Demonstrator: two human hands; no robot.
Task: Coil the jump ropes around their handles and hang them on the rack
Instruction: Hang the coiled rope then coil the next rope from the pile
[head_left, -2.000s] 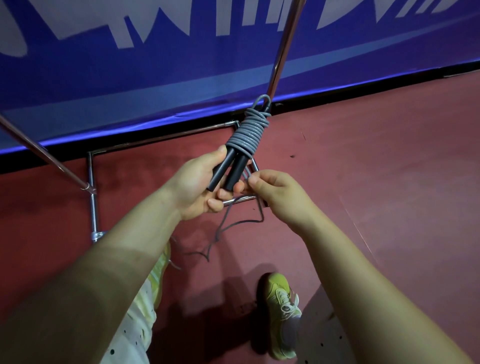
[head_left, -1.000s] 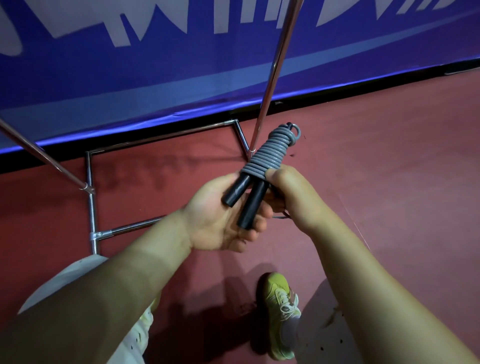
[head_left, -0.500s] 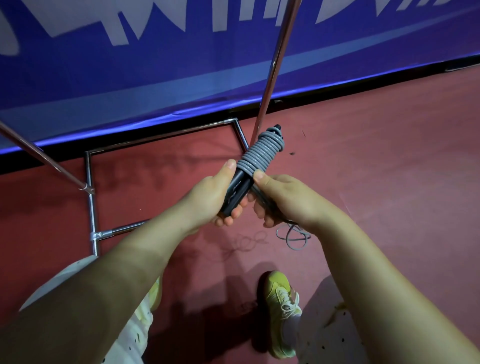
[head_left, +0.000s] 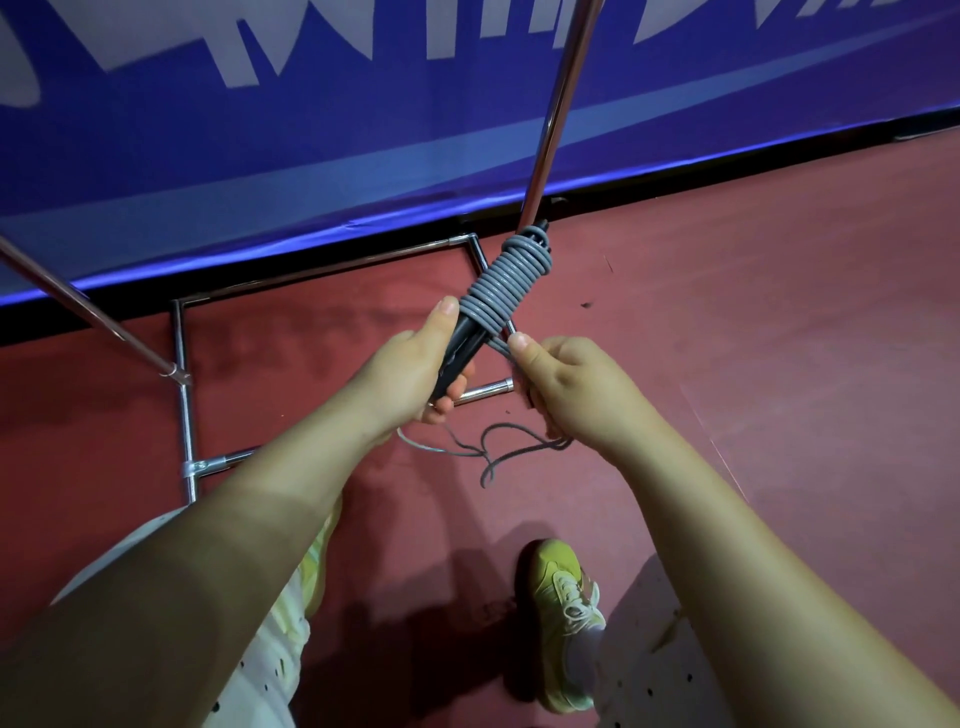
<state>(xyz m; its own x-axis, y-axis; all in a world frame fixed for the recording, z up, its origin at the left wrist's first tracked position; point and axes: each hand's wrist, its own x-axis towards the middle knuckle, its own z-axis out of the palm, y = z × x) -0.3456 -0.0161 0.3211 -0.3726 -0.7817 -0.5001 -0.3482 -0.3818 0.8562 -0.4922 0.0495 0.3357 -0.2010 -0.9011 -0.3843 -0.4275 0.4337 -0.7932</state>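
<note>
A grey jump rope is wound in several tight turns around its two black handles, which point up and to the right. My left hand grips the lower ends of the handles, thumb along their side. My right hand pinches the free grey rope just below the coil. A loose tail of rope hangs under both hands above the floor. The chrome rack stands right behind the coil.
The rack's base frame lies on the red floor, with a slanted chrome bar at left. A blue banner wall closes the back. My yellow-green shoe is on the floor below my hands.
The bundle has twisted and tilted between my hands over the two seconds. My right hand shifted from beside the handles to pinching the rope below the coil; the loose tail hangs lower.
</note>
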